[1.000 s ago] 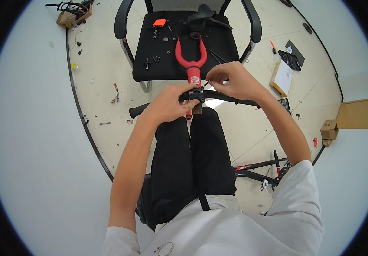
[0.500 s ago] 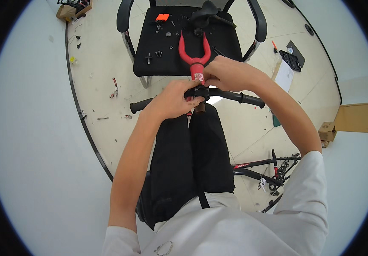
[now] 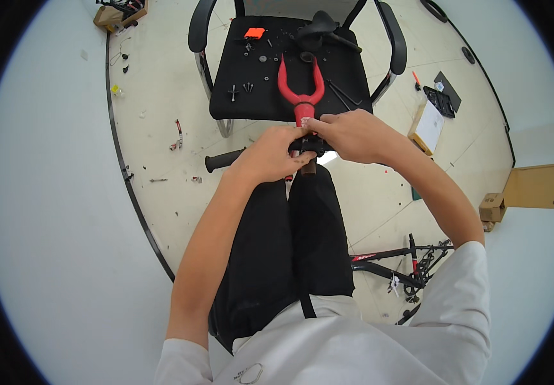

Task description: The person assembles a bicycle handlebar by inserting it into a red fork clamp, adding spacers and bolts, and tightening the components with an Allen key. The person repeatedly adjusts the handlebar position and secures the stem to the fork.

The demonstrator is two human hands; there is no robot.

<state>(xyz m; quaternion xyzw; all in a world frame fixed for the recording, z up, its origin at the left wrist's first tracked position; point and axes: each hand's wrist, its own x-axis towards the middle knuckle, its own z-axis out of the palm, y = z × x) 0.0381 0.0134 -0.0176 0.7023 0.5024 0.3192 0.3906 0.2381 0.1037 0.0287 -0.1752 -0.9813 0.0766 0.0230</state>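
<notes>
A red bicycle fork points away from me, its two legs over the chair seat. At its near end sits a black stem with a black handlebar across it. My left hand is closed round the stem, thumb and fingers on either side of it. Over the handlebar's right half lies my right hand, closed, its thumb at the stem beside the fork. This hand hides that half of the bar and its grip. A brownish tube end shows below the stem, above my knees.
The black chair holds small bolts, an orange piece, a black saddle and an L-shaped hex key. On the floor lie a black bicycle frame, an open toolbox and scattered parts. Cardboard boxes stand right.
My right hand has shifted right and down from beside the fork onto the handlebar, uncovering the hex key. The bar's right grip, visible before, is now hidden. The view has shifted slightly.
</notes>
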